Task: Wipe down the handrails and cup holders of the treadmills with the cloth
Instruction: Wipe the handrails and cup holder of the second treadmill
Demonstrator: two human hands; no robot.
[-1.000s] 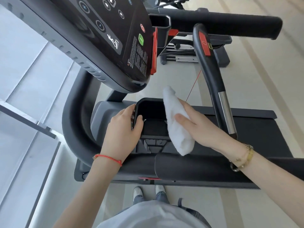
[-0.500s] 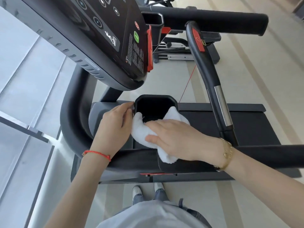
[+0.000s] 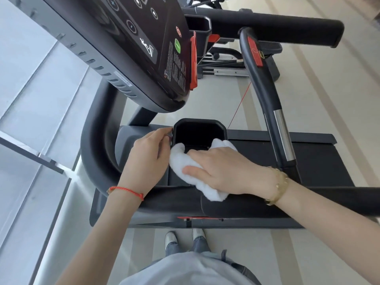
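A black cup holder (image 3: 200, 125) sits below the treadmill's console, in the middle of the view. My right hand (image 3: 224, 169) lies on a white cloth (image 3: 180, 161) and presses it over the holder's near edge, with the thumb curled against the cloth's underside. My left hand (image 3: 147, 159) holds the holder's left rim with curled fingertips. The near black handrail (image 3: 226, 204) runs across under both wrists. A curved inner handrail (image 3: 265, 95) with a metal sensor strip rises to the right. The far handrail (image 3: 267, 25) crosses the top.
The tilted console (image 3: 144, 44) with buttons and a red clip hangs over the left side. The treadmill belt (image 3: 312, 161) lies to the right. Another machine (image 3: 226, 64) stands beyond on the pale floor. Glass panels line the left.
My right hand has brought the cloth down from upright beside the holder onto its near edge and pressed it flat. My left hand has stayed on the left rim.
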